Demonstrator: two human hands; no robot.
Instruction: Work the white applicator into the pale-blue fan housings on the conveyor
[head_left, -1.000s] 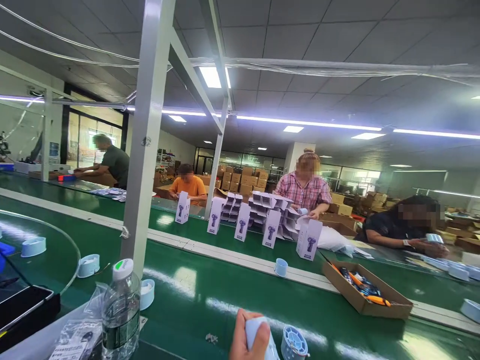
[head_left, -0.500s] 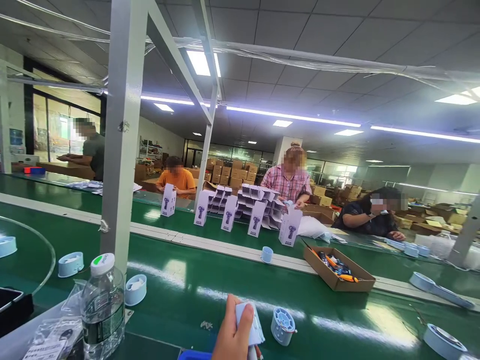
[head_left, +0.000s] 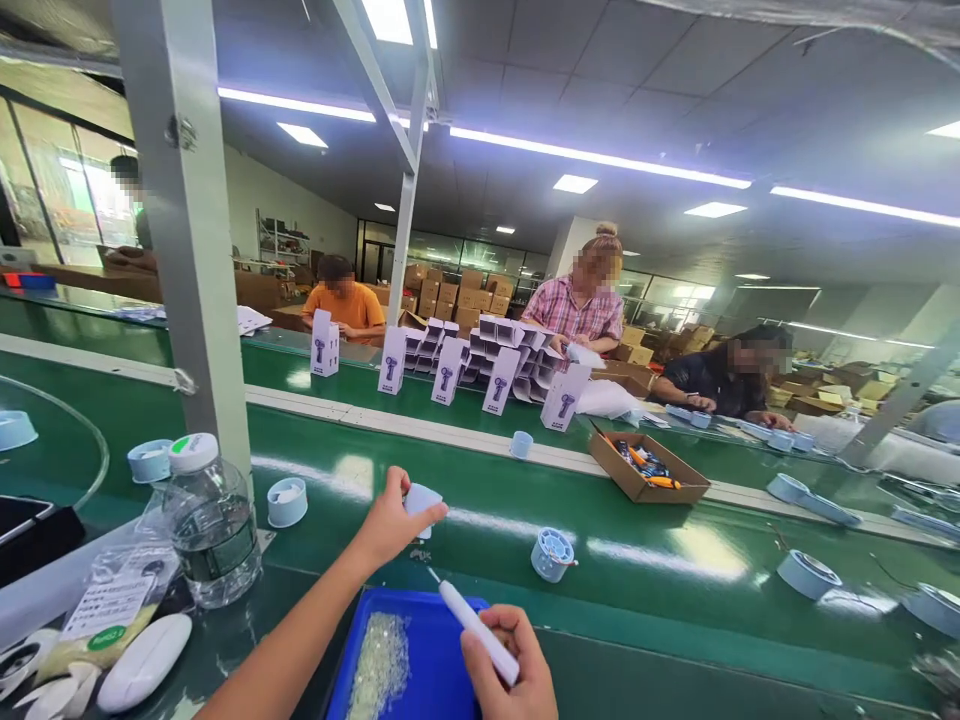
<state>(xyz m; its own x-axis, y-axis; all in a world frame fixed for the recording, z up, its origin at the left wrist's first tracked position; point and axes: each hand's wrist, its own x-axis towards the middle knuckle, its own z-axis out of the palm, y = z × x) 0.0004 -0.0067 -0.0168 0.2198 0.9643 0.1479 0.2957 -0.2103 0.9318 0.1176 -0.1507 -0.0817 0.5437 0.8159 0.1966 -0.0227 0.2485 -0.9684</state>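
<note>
Left hand (head_left: 394, 520) is out over the green conveyor belt (head_left: 675, 560), fingers pinched on a small pale blue part (head_left: 422, 498) held just above the belt's near edge. Right hand (head_left: 510, 670) sits at the bottom edge of view, curled tight round a white pen-shaped screwdriver (head_left: 476, 628), its tip pointing up towards the left hand. Under both, a blue tray (head_left: 442, 650) carries a heap of tiny pale screws (head_left: 379, 660) on its left side. One clear water bottle (head_left: 212, 525) with a white cap stands at the desk's left end, partly full. Out on the belt, one open cardboard box (head_left: 649, 468) holds orange and black bits. Five upright white cartons (head_left: 446, 370) stand in a row along the far strip. One round blue fan housing (head_left: 552, 555) lies on the belt just right of the hands.
</note>
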